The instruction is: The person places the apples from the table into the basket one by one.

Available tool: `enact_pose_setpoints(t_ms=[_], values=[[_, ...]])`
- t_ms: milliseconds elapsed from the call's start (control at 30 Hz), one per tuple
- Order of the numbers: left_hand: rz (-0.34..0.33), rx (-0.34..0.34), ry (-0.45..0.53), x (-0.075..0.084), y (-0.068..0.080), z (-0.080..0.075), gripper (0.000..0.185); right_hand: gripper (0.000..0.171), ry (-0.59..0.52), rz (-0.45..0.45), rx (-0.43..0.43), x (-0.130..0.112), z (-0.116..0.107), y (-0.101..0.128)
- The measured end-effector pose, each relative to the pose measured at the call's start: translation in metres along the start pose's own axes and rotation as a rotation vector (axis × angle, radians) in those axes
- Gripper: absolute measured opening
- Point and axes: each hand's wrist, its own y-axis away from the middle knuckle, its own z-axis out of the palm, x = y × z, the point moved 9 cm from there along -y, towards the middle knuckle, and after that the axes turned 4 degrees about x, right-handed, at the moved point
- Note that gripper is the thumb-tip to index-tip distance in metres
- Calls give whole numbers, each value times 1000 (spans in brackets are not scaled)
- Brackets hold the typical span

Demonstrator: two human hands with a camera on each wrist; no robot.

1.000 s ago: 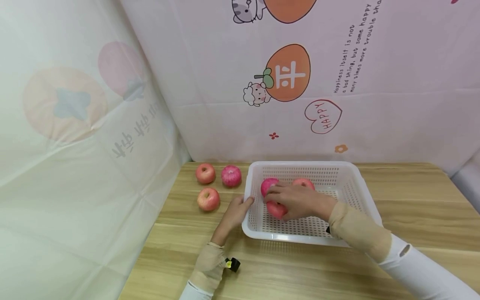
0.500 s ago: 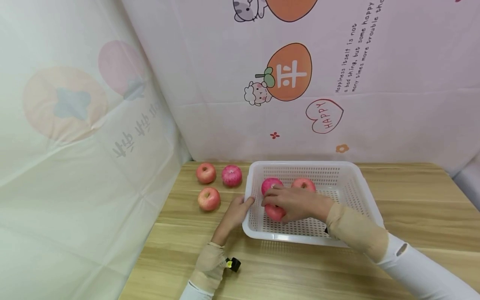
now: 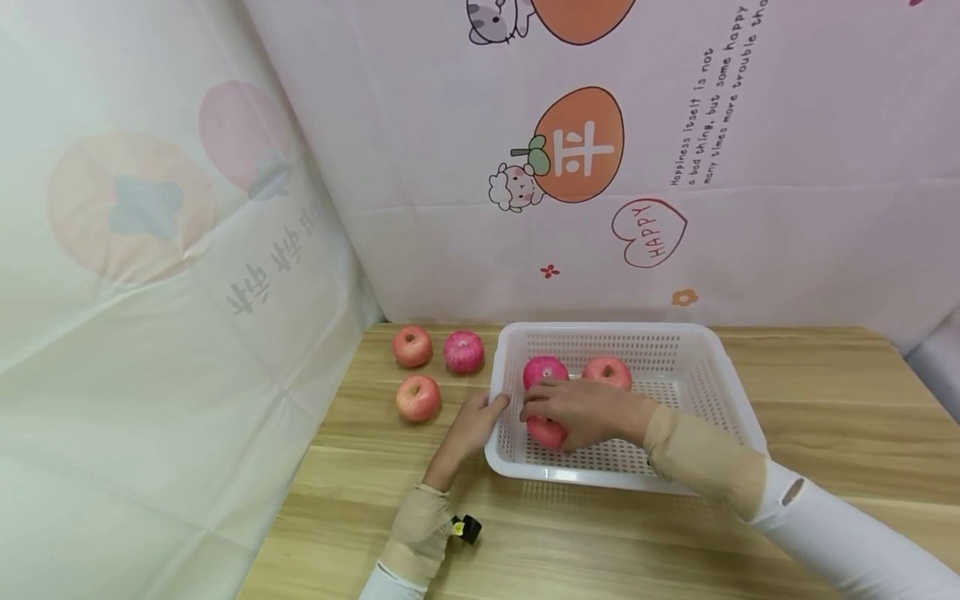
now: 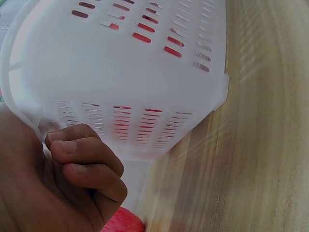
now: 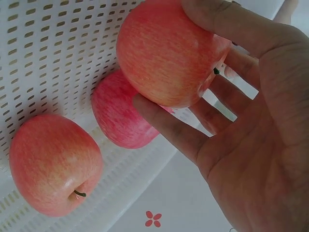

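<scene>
A white perforated basket (image 3: 600, 327) stands on the wooden table. Inside it my right hand (image 3: 577, 408) grips a red apple (image 3: 546, 432) near the left wall, fingers and thumb curled round it. In the right wrist view that held apple (image 5: 166, 53) sits between thumb and fingers of my right hand (image 5: 251, 125), above two more apples (image 5: 120, 113) (image 5: 53, 162) lying on the basket floor (image 5: 48, 48). My left hand (image 3: 472, 425) holds the basket's left rim. The left wrist view shows its curled fingers (image 4: 82, 169) against the basket wall (image 4: 125, 58).
Three more apples (image 3: 412, 346) (image 3: 463, 351) (image 3: 418, 397) lie on the table left of the basket. Printed cloth walls stand behind and to the left. Bare wood stretches in front of and right of the basket (image 3: 825, 400).
My right hand has shifted a little to the left inside the basket with its apple. The left hand has stayed at the rim.
</scene>
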Motion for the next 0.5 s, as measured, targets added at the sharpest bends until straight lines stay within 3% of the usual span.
enact_pose_setpoints(t_ms=[500], values=[[-9, -2, 0, 1, 1, -1, 47, 68, 17, -7, -73, -3, 12, -4]])
